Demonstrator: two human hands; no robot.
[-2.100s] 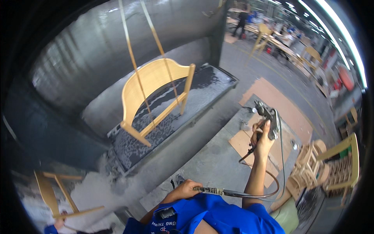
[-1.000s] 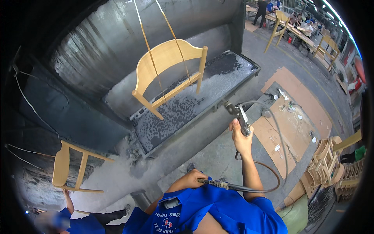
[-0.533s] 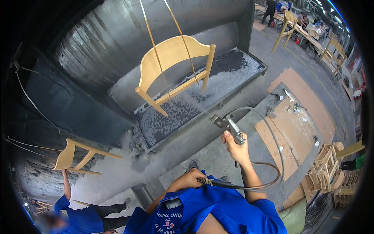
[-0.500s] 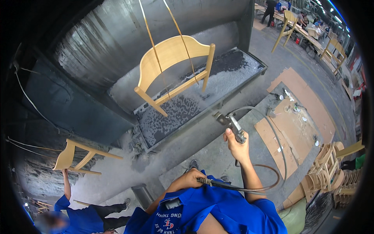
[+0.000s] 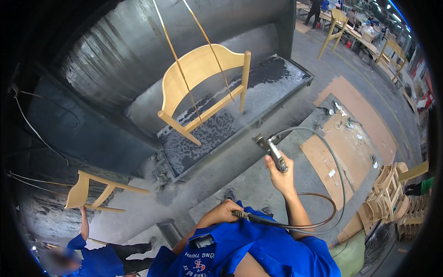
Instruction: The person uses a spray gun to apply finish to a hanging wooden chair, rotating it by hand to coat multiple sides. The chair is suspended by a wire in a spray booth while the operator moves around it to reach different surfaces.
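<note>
The right grip point(image 5: 280, 175) is clamping its fingers round a metal spray gun point(image 5: 276, 154), while the left grip point(image 5: 224, 212), lower and to its left, is clasping the bundled hoses point(image 5: 265, 221). Beyond and left of the right grip, well apart from it, a curved-back wooden chair frame point(image 5: 196, 64) is hanging from two thin rods point(image 5: 169, 40), with a wet metal trough point(image 5: 242, 129) showing behind it. Far left of the left grip, a co-worker point(image 5: 99, 260) is holding up another chair frame point(image 5: 77, 191).

We see smooth, faintly glossy wood on the chair frame point(image 5: 198, 62), shiny metal on the spray gun point(image 5: 276, 157), streaky metal on the booth wall point(image 5: 106, 51), matt cardboard point(image 5: 323, 161) and our matt cloth shirt point(image 5: 260, 244).
</note>
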